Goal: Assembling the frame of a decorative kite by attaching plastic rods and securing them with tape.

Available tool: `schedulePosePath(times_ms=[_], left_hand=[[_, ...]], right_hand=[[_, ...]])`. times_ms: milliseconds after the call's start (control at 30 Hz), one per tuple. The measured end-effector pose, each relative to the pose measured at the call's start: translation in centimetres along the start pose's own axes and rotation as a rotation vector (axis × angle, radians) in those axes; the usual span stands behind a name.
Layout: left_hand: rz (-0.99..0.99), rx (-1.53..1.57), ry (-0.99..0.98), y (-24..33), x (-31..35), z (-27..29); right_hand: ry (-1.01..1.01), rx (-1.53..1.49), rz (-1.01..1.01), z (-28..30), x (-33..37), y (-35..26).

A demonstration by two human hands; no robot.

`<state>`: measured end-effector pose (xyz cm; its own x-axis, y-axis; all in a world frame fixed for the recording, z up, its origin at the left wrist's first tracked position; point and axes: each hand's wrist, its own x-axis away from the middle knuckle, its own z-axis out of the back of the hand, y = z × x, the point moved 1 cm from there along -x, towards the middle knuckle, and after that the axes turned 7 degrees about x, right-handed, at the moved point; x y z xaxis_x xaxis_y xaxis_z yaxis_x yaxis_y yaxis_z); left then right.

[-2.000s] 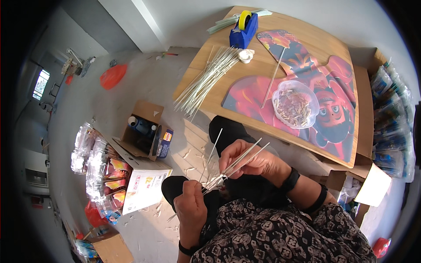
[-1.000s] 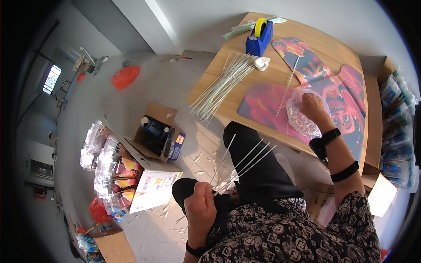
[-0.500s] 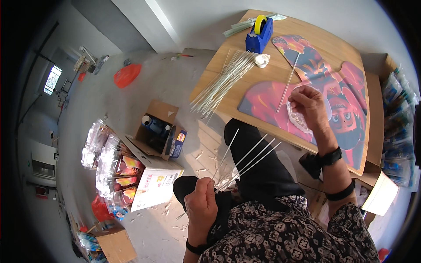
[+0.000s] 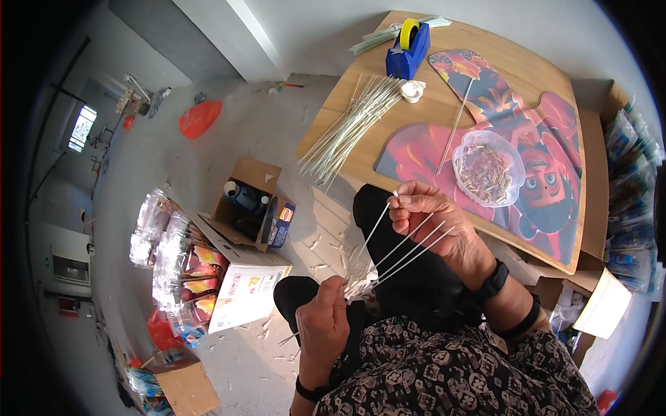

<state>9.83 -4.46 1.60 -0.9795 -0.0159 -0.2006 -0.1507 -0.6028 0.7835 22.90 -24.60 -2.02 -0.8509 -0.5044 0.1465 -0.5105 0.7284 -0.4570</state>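
Low over my lap, my left hand (image 4: 322, 322) is closed round several thin white sticks (image 4: 409, 255), which fan out up and to the right. My right hand (image 4: 440, 222) pinches a small pale piece (image 4: 396, 195) at the upper tip of one stick. Whether the piece sits on the tip or only touches it, I cannot tell. Beyond my right hand, a clear plastic bowl (image 4: 517, 156) holds many small, short pieces. The bowl stands on a printed cartoon-figure mat (image 4: 416, 149). One single stick (image 4: 454, 128) lies across the mat, its far end at a small flame-coloured shape.
On the wooden table (image 4: 340, 104) lie a bundle of sticks (image 4: 354, 132), a blue tape dispenser (image 4: 408, 59) with yellow tape and a small white roll (image 4: 412, 91). Cartons (image 4: 250, 277) with packaged goods stand at the left. Bagged items (image 4: 628, 201) fill a box at the right.
My right hand has come from over the bowl, down and left, to the tip of a stick, leaving the bowl's contents in view. My left hand keeps hold of its sticks, almost unmoved.
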Motion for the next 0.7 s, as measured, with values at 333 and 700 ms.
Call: schedulePosePath(times_ms=[333, 700], left_hand=[[-0.010, -0.007, 0.009, 0.0, -0.2, -0.1], [0.002, -0.020, 0.027, -0.1, -0.2, -0.1]], right_hand=[[-0.038, -0.037, -0.046, 0.0, 0.1, 0.9], [-0.062, -0.052, -0.035, -0.2, -0.1, 1.3]])
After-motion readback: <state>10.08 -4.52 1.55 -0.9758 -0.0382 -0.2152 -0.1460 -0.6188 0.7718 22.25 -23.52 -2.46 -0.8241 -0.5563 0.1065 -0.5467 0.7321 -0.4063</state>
